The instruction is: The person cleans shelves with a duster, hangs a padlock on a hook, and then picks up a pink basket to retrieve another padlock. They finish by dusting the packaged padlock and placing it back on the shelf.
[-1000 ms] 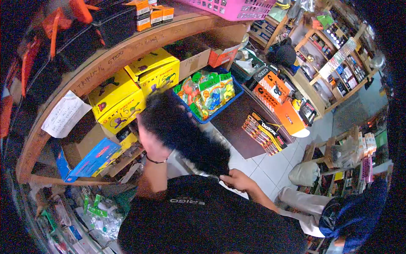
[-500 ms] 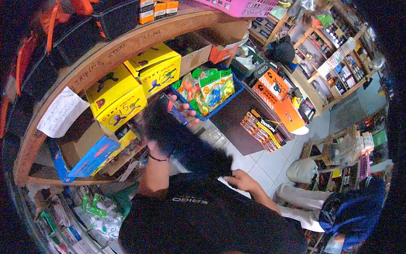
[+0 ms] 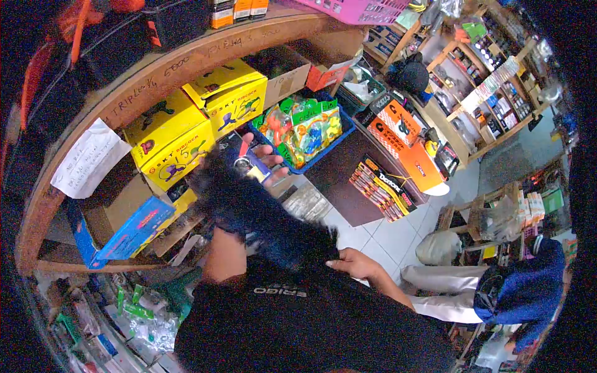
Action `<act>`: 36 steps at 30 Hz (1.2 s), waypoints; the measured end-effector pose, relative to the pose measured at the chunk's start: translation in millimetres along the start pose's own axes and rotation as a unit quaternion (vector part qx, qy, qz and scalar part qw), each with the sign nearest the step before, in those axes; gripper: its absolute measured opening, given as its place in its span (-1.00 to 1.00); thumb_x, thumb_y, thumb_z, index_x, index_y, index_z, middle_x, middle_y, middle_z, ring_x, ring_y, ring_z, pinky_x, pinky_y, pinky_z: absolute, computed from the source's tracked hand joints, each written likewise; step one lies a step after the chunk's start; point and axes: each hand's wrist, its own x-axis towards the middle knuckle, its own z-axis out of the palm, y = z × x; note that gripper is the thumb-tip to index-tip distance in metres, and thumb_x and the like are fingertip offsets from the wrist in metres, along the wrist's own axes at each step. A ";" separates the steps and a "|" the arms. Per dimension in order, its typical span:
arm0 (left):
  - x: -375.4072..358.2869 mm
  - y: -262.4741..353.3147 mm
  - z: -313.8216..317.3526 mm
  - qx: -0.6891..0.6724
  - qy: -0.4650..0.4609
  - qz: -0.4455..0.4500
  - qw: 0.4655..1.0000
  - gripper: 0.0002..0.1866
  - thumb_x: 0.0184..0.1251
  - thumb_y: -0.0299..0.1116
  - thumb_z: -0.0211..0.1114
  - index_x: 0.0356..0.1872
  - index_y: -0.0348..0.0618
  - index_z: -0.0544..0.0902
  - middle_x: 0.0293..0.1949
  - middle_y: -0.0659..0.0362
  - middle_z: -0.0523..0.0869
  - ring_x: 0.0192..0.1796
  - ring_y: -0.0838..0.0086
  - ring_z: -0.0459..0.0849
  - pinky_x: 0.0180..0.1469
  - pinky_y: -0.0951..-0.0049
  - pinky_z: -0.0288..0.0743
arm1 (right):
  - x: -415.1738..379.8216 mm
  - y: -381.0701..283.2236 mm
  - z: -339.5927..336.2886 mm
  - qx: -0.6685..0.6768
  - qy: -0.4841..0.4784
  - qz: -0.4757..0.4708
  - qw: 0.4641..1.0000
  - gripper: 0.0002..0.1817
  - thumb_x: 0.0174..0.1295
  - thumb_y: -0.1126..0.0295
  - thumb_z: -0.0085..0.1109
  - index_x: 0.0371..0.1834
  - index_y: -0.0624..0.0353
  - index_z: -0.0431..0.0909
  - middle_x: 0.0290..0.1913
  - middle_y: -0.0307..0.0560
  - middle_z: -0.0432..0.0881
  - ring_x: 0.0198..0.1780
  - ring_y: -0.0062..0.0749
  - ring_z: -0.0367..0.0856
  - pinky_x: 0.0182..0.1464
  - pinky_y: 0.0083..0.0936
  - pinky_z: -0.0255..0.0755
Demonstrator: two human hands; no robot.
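My left hand point(image 3: 273, 165) reaches up towards the shelf, fingers wrapped round a small blue-and-red package point(image 3: 247, 163) with a pale, round-topped shape on its front. Much of this hand and wrist is hidden behind a dark, fuzzy mass point(image 3: 267, 221) that looks like hair in front of the camera. Beside the package are a blue basket point(image 3: 320, 160) of bagged colourful items and yellow SKT bibcock boxes point(image 3: 177, 140). My right hand point(image 3: 356, 263) is lower, in front of my black shirt, with its fingers curled; a white edge shows under it, but what it grips is hidden.
A wooden shelf edge point(image 3: 168, 65) curves overhead, with a handwritten paper point(image 3: 90, 158) hanging from it. An open blue carton point(image 3: 134, 230) stands at left. Orange boxes point(image 3: 398, 127) and a Dextone pack point(image 3: 382, 189) lie on a brown surface. Another person point(image 3: 522, 283) stands at right.
My left hand has turned the package so more of its front shows. Less of the white edge shows under my right hand. The person at right has shifted slightly.
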 end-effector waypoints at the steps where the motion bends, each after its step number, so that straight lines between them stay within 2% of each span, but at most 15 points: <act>1: -1.5 -4.3 27.1 0.090 0.001 0.047 0.995 -0.39 0.26 0.11 -0.23 0.13 -0.17 0.29 0.05 -0.12 0.40 0.10 -0.05 0.34 0.17 -0.16 0.08 | 2.4 3.6 2.3 0.036 0.007 0.038 0.999 -0.48 0.16 0.00 -0.02 -0.66 0.30 0.42 -0.74 -0.13 0.37 -0.65 -0.43 0.33 -0.56 -0.40 0.23; 3: 1.8 -8.3 54.5 -0.002 0.205 0.142 0.968 -0.34 0.25 0.15 -0.26 0.17 -0.18 0.25 0.09 -0.13 0.37 0.10 -0.06 0.33 0.17 -0.17 0.07 | 7.2 6.8 6.7 0.076 0.039 0.070 0.994 -0.46 0.15 -0.02 0.00 -0.68 0.31 0.41 -0.74 -0.11 0.37 -0.64 -0.43 0.32 -0.55 -0.40 0.22; 6: -10.3 7.4 22.1 0.072 0.055 0.040 0.995 -0.37 0.21 0.14 -0.17 0.13 -0.15 0.30 0.04 -0.13 0.40 0.08 -0.05 0.36 0.12 -0.19 0.15 | 13.5 3.1 4.1 -0.122 -0.005 -0.024 0.992 -0.59 0.18 0.11 0.02 -0.60 0.25 0.50 -0.73 -0.29 0.39 -0.64 -0.62 0.31 -0.57 -0.53 0.20; 8: -11.8 15.6 12.4 0.068 0.138 0.015 0.988 -0.43 0.19 0.07 -0.05 0.09 -0.15 0.33 -0.03 -0.11 0.45 0.05 -0.01 0.39 0.10 -0.14 0.22 | 14.1 1.6 9.1 -0.023 0.015 -0.007 1.000 -0.54 0.17 0.07 0.00 -0.63 0.29 0.46 -0.73 -0.17 0.38 -0.64 -0.52 0.31 -0.55 -0.46 0.20; 9: -12.3 6.5 20.0 0.082 -0.014 0.059 0.995 -0.34 0.25 0.16 -0.28 0.16 -0.18 0.24 0.12 -0.14 0.32 0.11 -0.05 0.34 0.17 -0.11 0.12 | 13.2 1.2 10.0 0.076 0.040 0.010 0.996 -0.49 0.16 0.02 -0.01 -0.65 0.32 0.42 -0.72 -0.04 0.38 -0.64 -0.43 0.30 -0.54 -0.38 0.20; 12: -9.7 5.1 45.1 0.008 0.217 0.156 0.964 -0.18 0.12 0.30 -0.22 0.22 -0.19 0.15 0.14 -0.13 0.31 0.11 -0.06 0.33 0.19 -0.09 0.08 | 10.8 -16.9 2.4 -0.011 0.026 0.039 0.999 -0.51 0.17 0.02 -0.03 -0.59 0.30 0.44 -0.71 -0.12 0.37 -0.64 -0.47 0.29 -0.55 -0.42 0.19; 13: -14.8 9.5 35.6 0.051 0.026 0.052 0.997 -0.13 0.06 0.36 -0.18 0.21 -0.19 0.16 0.12 -0.14 0.33 0.10 -0.06 0.35 0.19 -0.09 0.08 | 12.2 -19.0 2.2 -0.056 0.020 -0.011 0.998 -0.53 0.17 0.02 -0.03 -0.59 0.28 0.45 -0.71 -0.18 0.36 -0.65 -0.51 0.28 -0.57 -0.45 0.17; 15: -12.5 15.7 16.9 0.008 -0.016 0.036 0.999 -0.14 0.07 0.35 -0.18 0.22 -0.19 0.16 0.10 -0.14 0.35 0.09 -0.06 0.36 0.19 -0.09 0.09 | 16.6 -10.0 1.4 -0.124 0.008 -0.022 0.992 -0.55 0.18 0.04 -0.02 -0.60 0.24 0.46 -0.71 -0.26 0.35 -0.67 -0.56 0.25 -0.60 -0.50 0.15; 20: -12.3 12.0 45.8 -0.043 0.236 0.165 0.957 -0.19 0.07 0.35 -0.21 0.11 -0.17 0.29 0.03 -0.19 0.41 0.07 -0.12 0.36 0.17 -0.15 0.08 | 16.9 -20.2 3.4 0.056 -0.010 0.050 0.997 -0.57 0.18 0.07 0.01 -0.63 0.23 0.46 -0.74 -0.33 0.32 -0.67 -0.61 0.24 -0.60 -0.53 0.15; 23: -23.6 23.8 4.1 -0.001 0.027 0.045 0.999 -0.17 0.07 0.35 -0.20 0.15 -0.18 0.25 0.05 -0.19 0.39 0.09 -0.11 0.34 0.16 -0.14 0.10 | 12.9 -42.5 -1.8 -0.045 -0.072 0.023 0.996 -0.55 0.18 0.07 0.02 -0.68 0.22 0.44 -0.74 -0.34 0.33 -0.67 -0.64 0.24 -0.61 -0.57 0.14; 27: -28.5 23.6 48.1 -0.126 0.199 0.181 0.955 -0.25 0.15 0.27 -0.23 0.13 -0.19 0.29 -0.02 -0.19 0.45 0.05 -0.12 0.37 0.12 -0.13 0.16 | 22.1 -22.0 0.2 0.083 -0.056 0.077 0.992 -0.54 0.19 0.05 -0.02 -0.64 0.25 0.46 -0.70 -0.29 0.39 -0.64 -0.59 0.27 -0.58 -0.51 0.19; 29: -29.0 23.8 39.6 0.024 0.264 0.206 0.942 -0.32 0.23 0.20 -0.28 0.12 -0.17 0.31 0.01 -0.13 0.44 0.08 -0.02 0.38 0.15 -0.06 0.17 | 20.6 -42.8 4.1 0.019 -0.041 0.058 0.997 -0.55 0.19 0.06 -0.01 -0.64 0.25 0.45 -0.71 -0.28 0.39 -0.64 -0.60 0.28 -0.59 -0.52 0.19; 31: -36.3 38.6 8.7 0.093 -0.081 0.052 0.991 -0.36 0.25 0.14 -0.28 0.21 -0.11 0.21 0.17 0.00 0.32 0.24 0.14 0.23 0.28 0.05 -0.04 | 33.2 -23.8 1.0 -0.091 -0.079 0.012 0.993 -0.55 0.18 0.07 -0.01 -0.61 0.28 0.46 -0.70 -0.27 0.39 -0.63 -0.57 0.29 -0.56 -0.49 0.20; 33: -42.3 39.7 28.8 0.107 -0.056 0.069 0.990 -0.38 0.25 0.13 -0.28 0.19 -0.09 0.23 0.14 -0.02 0.36 0.18 0.11 0.32 0.24 0.04 0.08 | 29.9 -44.1 -3.3 -0.010 -0.076 -0.072 0.994 -0.52 0.17 0.05 0.00 -0.60 0.33 0.45 -0.71 -0.19 0.39 -0.61 -0.50 0.31 -0.52 -0.43 0.23; 36: -48.2 24.5 87.7 -0.054 0.215 0.285 0.932 -0.33 0.21 0.18 -0.21 0.17 -0.15 0.23 0.00 -0.18 0.43 0.02 -0.02 0.44 0.10 -0.08 0.24 | 47.2 -41.1 -10.8 -0.042 -0.081 -0.001 0.996 -0.59 0.16 0.10 0.05 -0.60 0.27 0.48 -0.74 -0.30 0.36 -0.66 -0.60 0.28 -0.60 -0.55 0.15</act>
